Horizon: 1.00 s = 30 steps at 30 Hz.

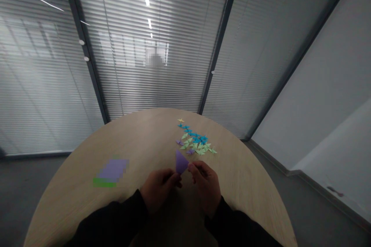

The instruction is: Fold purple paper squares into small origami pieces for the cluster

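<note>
A purple piece of folded paper [181, 161], triangular in outline, is held up between my two hands over the near middle of the table. My left hand [160, 186] pinches its lower corner between thumb and fingers. At its right corner, my right hand [205, 183] grips the paper with thumb and forefinger. Just beyond the paper lies a group of small folded paper stars: pale green ones [200, 147], blue ones [199, 139], a few purple ones [190, 151] and one yellow star [180, 120] at the far end.
A stack of purple paper sheets [113, 169] with a green edge lies left of my hands, partly pixelated. Everything rests on a round wooden table [139, 135]. Behind it stand glass panels with blinds [156, 88]; a white wall [327, 104] rises at the right.
</note>
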Available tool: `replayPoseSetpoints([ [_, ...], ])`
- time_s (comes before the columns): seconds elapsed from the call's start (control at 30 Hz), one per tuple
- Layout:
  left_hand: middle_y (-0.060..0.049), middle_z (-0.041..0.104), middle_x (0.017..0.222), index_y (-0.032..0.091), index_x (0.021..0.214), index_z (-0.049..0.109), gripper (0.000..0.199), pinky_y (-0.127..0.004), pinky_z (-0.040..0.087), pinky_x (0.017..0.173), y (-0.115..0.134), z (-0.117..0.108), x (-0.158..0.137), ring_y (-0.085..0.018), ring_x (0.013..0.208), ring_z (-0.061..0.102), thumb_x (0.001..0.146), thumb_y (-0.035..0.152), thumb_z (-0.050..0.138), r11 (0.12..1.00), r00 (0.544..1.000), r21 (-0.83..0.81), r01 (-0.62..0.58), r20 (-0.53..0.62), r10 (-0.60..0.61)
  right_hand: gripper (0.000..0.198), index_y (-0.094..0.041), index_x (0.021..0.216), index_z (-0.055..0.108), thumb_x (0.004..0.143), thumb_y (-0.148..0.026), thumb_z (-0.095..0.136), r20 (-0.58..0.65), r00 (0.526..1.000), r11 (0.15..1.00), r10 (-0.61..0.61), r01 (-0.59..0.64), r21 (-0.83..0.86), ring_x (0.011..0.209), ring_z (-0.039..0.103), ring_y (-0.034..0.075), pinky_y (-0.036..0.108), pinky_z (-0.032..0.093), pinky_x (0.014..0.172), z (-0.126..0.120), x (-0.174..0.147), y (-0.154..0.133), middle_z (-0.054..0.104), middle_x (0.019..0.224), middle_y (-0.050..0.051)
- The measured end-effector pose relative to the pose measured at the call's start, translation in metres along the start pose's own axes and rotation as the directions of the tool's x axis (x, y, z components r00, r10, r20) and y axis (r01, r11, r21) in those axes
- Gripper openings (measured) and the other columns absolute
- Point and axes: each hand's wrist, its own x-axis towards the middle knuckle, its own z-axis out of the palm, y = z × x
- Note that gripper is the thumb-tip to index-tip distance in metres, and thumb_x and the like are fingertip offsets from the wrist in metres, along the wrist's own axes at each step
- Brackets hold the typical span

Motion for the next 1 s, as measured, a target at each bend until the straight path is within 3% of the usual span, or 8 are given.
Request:
replayPoseSetpoints([
  [0.17,-0.008,0.076,0.076,0.019,0.076,0.069,0.034,-0.030,0.045,0.067,0.002,0.000,-0.002,-0.023,0.072,0.068,0.090,0.044,0.051,0.995,0.997,0.088,-0.047,-0.049,0.051,0.032,-0.018,0.074,0.066,0.077,-0.049,0.068,0.003,1.000,1.000,0.002,-0.002,-0.010,0.053,0.047,0.013,0.024,0.039,0.050,-0.001,0.001,-0.003,0.057,0.062,-0.001],
  [0.3,-0.005,0.069,0.076,0.020,0.085,0.066,0.039,-0.029,0.043,0.063,0.006,0.001,0.000,-0.020,0.068,0.061,0.090,0.054,0.048,0.995,0.980,-0.018,-0.098,-0.175,0.093,0.031,-0.018,0.074,0.066,0.078,-0.049,0.066,0.045,0.999,0.999,-0.018,0.020,-0.038,0.055,0.051,0.014,0.025,0.040,0.052,0.004,-0.004,-0.006,0.060,0.064,0.000],
  [0.37,-0.001,0.059,0.063,0.021,0.075,0.059,0.044,-0.027,0.038,0.056,0.007,0.002,0.002,-0.018,0.058,0.053,0.091,0.058,0.042,0.996,0.947,-0.014,-0.083,-0.311,0.074,0.031,-0.018,0.075,0.067,0.077,-0.049,0.067,0.068,0.998,0.998,0.013,-0.009,-0.057,0.059,0.054,0.016,0.026,0.043,0.055,0.012,-0.010,-0.007,0.062,0.066,0.002],
  [0.43,0.002,0.048,0.056,0.022,0.066,0.050,0.046,-0.027,0.033,0.053,0.008,0.003,0.005,-0.016,0.053,0.046,0.093,0.057,0.038,0.995,0.885,0.079,-0.054,-0.458,0.085,0.031,-0.017,0.075,0.068,0.076,-0.048,0.068,0.028,0.998,0.996,0.050,-0.048,-0.078,0.062,0.057,0.017,0.028,0.045,0.060,0.020,-0.016,-0.008,0.064,0.067,0.003],
  [0.5,0.004,0.044,0.055,0.023,0.064,0.047,0.043,-0.027,0.029,0.051,0.008,0.003,0.008,-0.015,0.051,0.043,0.094,0.052,0.037,0.985,0.840,0.167,-0.030,-0.531,0.116,0.030,-0.017,0.076,0.068,0.077,-0.047,0.066,0.015,0.998,0.994,0.062,-0.060,-0.090,0.063,0.058,0.018,0.029,0.046,0.061,0.028,-0.020,-0.007,0.064,0.068,0.003],
  [0.7,0.004,0.044,0.052,0.023,0.062,0.047,0.037,-0.027,0.024,0.051,0.008,0.003,0.010,-0.014,0.048,0.039,0.092,0.045,0.045,0.980,0.833,0.179,-0.088,-0.526,0.171,0.030,-0.017,0.073,0.067,0.076,-0.047,0.068,0.042,0.996,0.993,0.081,-0.077,-0.088,0.060,0.055,0.017,0.027,0.043,0.056,0.032,-0.022,-0.006,0.060,0.064,0.001],
  [0.9,0.003,0.054,0.058,0.022,0.078,0.056,0.027,-0.026,0.030,0.053,0.010,0.000,0.009,-0.016,0.052,0.049,0.093,0.041,0.044,0.975,0.833,0.208,-0.079,-0.524,0.180,0.029,-0.018,0.070,0.064,0.075,-0.046,0.068,0.041,0.996,0.996,0.078,-0.076,-0.045,0.058,0.053,0.015,0.026,0.042,0.055,0.030,-0.021,-0.006,0.058,0.062,0.000],
  [1.0,0.003,0.053,0.058,0.022,0.077,0.054,0.027,-0.025,0.031,0.053,0.010,-0.002,0.009,-0.015,0.052,0.050,0.094,0.039,0.043,0.962,0.840,0.254,-0.103,-0.496,0.221,0.029,-0.017,0.070,0.064,0.075,-0.045,0.068,0.054,0.995,0.995,0.088,-0.085,-0.045,0.057,0.051,0.015,0.026,0.041,0.055,0.030,-0.021,-0.006,0.057,0.061,-0.001],
])
